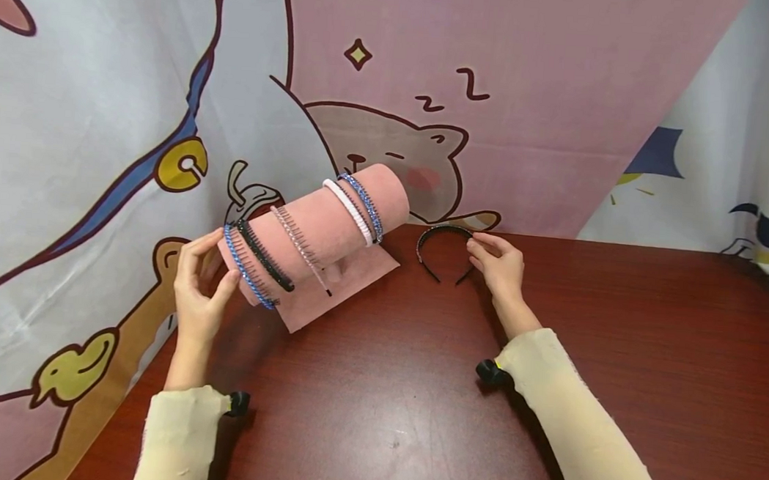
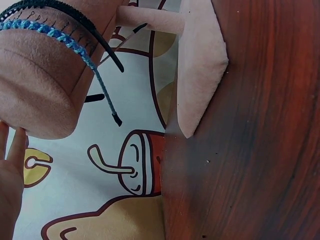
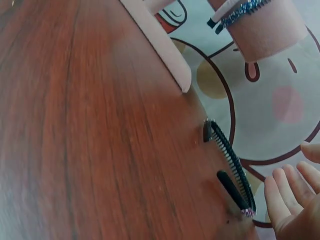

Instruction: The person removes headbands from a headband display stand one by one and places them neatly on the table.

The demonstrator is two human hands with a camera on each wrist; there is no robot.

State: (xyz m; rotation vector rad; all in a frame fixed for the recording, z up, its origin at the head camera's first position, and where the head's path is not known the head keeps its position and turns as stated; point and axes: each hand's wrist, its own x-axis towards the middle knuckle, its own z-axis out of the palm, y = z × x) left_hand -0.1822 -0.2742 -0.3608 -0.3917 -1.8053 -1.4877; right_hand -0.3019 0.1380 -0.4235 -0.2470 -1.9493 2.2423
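A pink headband stand (image 1: 332,233), a padded roll on a post and flat base (image 2: 200,65), carries several headbands. Among them are a blue braided headband (image 1: 244,272), a black headband (image 1: 264,255), a thin toothed headband (image 1: 301,242), a white headband (image 1: 349,212) and a blue glittery headband (image 1: 368,208). My left hand (image 1: 200,284) touches the roll's near left end with spread fingers. Right of the base, another black toothed headband (image 3: 232,160) rests on the table. Relaxed fingers of my right hand (image 1: 500,268) are beside its right side; the right wrist view shows a gap between them.
The dark red wooden table (image 1: 375,393) meets a cartoon-printed cloth (image 1: 531,117) along its back and left edges. The stand's flat base lies near the back left, close to the cloth. Black wrist straps (image 1: 494,371) show at both cuffs.
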